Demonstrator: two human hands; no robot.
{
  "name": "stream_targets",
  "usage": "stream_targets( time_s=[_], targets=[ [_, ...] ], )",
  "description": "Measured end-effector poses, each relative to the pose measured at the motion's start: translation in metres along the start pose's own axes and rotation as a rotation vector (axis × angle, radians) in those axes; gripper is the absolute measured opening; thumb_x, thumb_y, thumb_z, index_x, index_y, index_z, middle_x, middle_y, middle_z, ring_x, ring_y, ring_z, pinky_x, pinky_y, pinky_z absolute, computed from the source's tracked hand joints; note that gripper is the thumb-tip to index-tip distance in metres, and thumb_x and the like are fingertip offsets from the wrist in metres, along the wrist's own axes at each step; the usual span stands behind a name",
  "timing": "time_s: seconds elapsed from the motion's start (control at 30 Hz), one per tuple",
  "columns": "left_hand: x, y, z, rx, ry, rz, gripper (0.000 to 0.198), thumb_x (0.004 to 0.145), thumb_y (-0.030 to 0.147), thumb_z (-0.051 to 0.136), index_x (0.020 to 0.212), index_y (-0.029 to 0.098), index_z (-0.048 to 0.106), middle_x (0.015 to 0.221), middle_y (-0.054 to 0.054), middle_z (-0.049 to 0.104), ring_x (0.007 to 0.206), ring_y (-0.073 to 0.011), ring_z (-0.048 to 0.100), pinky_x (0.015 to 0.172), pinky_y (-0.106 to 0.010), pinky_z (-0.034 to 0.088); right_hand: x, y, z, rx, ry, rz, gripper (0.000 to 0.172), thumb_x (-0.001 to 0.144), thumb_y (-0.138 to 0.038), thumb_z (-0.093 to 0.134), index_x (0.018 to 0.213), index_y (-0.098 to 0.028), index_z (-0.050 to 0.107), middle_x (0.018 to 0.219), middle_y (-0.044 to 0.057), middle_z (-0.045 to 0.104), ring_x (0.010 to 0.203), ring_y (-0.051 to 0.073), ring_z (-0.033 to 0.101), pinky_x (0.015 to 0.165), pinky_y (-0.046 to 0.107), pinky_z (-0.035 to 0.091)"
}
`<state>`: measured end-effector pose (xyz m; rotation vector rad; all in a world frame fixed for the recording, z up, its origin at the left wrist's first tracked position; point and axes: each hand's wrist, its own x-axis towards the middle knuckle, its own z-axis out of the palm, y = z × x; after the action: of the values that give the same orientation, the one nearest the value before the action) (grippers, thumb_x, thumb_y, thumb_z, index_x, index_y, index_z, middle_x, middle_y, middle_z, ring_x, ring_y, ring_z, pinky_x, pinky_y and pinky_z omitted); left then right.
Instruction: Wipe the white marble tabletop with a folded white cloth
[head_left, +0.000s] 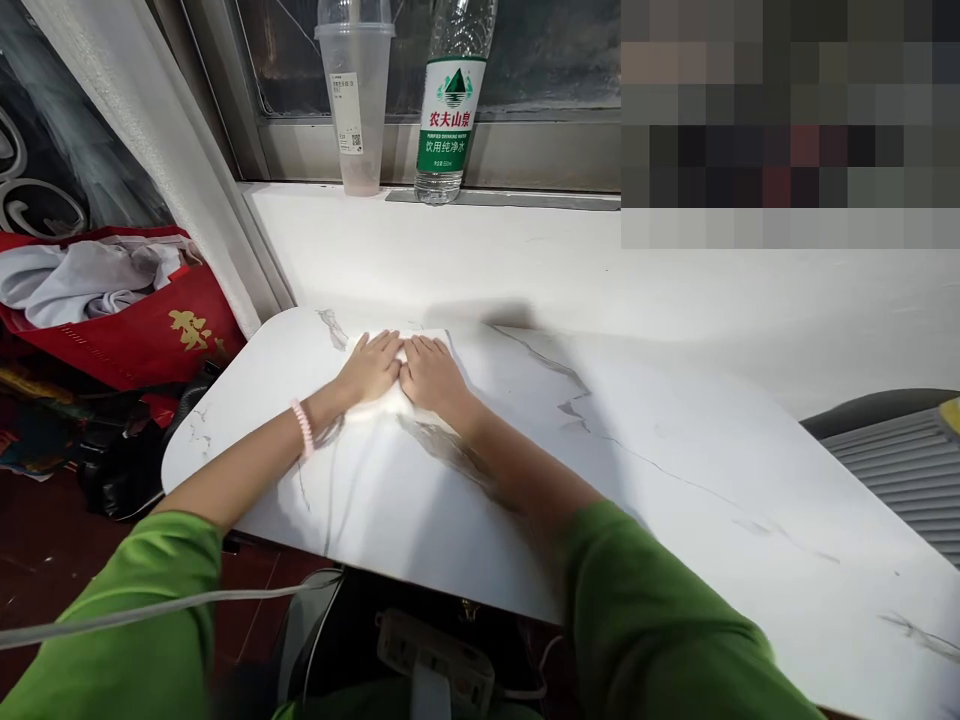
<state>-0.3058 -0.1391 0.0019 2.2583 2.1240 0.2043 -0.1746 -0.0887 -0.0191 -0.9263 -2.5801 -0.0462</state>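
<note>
Both my hands lie flat, side by side and touching, on a white sheet that rests on the white marble-patterned table. My left hand has its fingers stretched out on the sheet's left part; a pink bead bracelet circles that wrist. My right hand presses flat on the right part, fingers extended. The sheet is hard to tell from the tabletop; only its far edge and right corner show. I wear green sleeves.
A clear plastic cup and a green-labelled water bottle stand on the window sill behind the table. A red bag with cloth sits at left. A power strip and white cable lie below the table's near edge.
</note>
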Motion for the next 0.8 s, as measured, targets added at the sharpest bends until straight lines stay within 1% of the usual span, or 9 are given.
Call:
stream_targets(
  time_s=[0.1, 0.17, 0.27, 0.4, 0.5, 0.6, 0.7, 0.8],
  targets=[
    [0.033, -0.019, -0.003, -0.013, 0.006, 0.023, 0.050, 0.096, 0.019, 0.028, 0.144, 0.008, 0.039, 0.155, -0.013, 0.037, 0.146, -0.0223, 0.029, 0.121, -0.044, 0.017, 0.031, 0.010, 0.010, 0.012, 0.002, 0.069, 0.044, 0.090, -0.014, 0.037, 0.125, 0.002, 0.057, 0.130, 0.023, 0.061, 0.127, 0.031, 0.049, 0.109, 0.042, 0.030],
    [0.045, -0.025, -0.004, -0.016, 0.030, 0.045, 0.049, 0.096, 0.017, 0.028, 0.142, 0.009, 0.042, 0.153, -0.013, 0.041, 0.143, -0.0212, 0.034, 0.120, -0.042, 0.020, 0.041, 0.013, 0.015, 0.012, 0.016, 0.103, 0.045, 0.091, -0.015, 0.036, 0.126, 0.002, 0.057, 0.132, 0.023, 0.059, 0.129, 0.031, 0.047, 0.110, 0.041, 0.029],
    [0.048, -0.026, -0.004, 0.006, 0.038, 0.054, 0.047, 0.096, 0.016, 0.028, 0.140, 0.009, 0.044, 0.152, -0.013, 0.042, 0.142, -0.0210, 0.035, 0.119, -0.042, 0.022, 0.043, 0.015, 0.020, -0.009, 0.036, 0.116, 0.045, 0.091, -0.015, 0.035, 0.126, 0.002, 0.057, 0.135, 0.023, 0.057, 0.131, 0.031, 0.046, 0.110, 0.041, 0.029],
    [0.035, -0.019, -0.004, 0.040, 0.013, 0.032, 0.049, 0.098, 0.017, 0.026, 0.144, 0.009, 0.040, 0.155, -0.013, 0.037, 0.146, -0.0218, 0.029, 0.120, -0.044, 0.019, 0.033, 0.013, 0.021, -0.046, 0.064, 0.096, 0.046, 0.091, -0.016, 0.035, 0.127, 0.002, 0.056, 0.137, 0.024, 0.056, 0.130, 0.030, 0.047, 0.109, 0.042, 0.030],
    [0.012, -0.012, -0.004, 0.036, 0.015, 0.031, 0.050, 0.099, 0.020, 0.025, 0.145, 0.009, 0.039, 0.156, -0.012, 0.036, 0.146, -0.0229, 0.029, 0.120, -0.045, 0.019, 0.015, 0.004, 0.017, -0.041, 0.058, 0.056, 0.047, 0.092, -0.018, 0.035, 0.130, 0.002, 0.055, 0.138, 0.023, 0.056, 0.131, 0.030, 0.047, 0.110, 0.043, 0.030],
    [-0.026, -0.006, -0.002, 0.033, 0.034, 0.031, 0.051, 0.099, 0.023, 0.024, 0.146, 0.008, 0.038, 0.157, -0.013, 0.034, 0.146, -0.0247, 0.028, 0.120, -0.047, 0.019, -0.010, -0.018, 0.008, -0.017, 0.031, 0.025, 0.049, 0.092, -0.019, 0.036, 0.134, 0.001, 0.052, 0.141, 0.022, 0.053, 0.134, 0.031, 0.045, 0.112, 0.044, 0.029],
    [-0.076, -0.007, -0.001, 0.050, 0.067, 0.023, 0.052, 0.098, 0.024, 0.024, 0.146, 0.010, 0.039, 0.156, -0.014, 0.036, 0.146, -0.0250, 0.028, 0.120, -0.050, 0.019, -0.035, -0.053, -0.005, 0.020, -0.012, -0.023, 0.054, 0.092, -0.021, 0.036, 0.138, 0.004, 0.048, 0.144, 0.023, 0.050, 0.137, 0.033, 0.041, 0.114, 0.046, 0.027],
    [-0.128, -0.016, -0.004, 0.064, 0.091, -0.011, 0.053, 0.098, 0.025, 0.024, 0.146, 0.008, 0.039, 0.155, -0.015, 0.037, 0.146, -0.0247, 0.029, 0.121, -0.049, 0.019, -0.053, -0.097, -0.018, 0.066, -0.070, -0.087, 0.057, 0.093, -0.023, 0.036, 0.140, 0.007, 0.045, 0.146, 0.025, 0.046, 0.139, 0.035, 0.039, 0.117, 0.048, 0.023]
  ],
)
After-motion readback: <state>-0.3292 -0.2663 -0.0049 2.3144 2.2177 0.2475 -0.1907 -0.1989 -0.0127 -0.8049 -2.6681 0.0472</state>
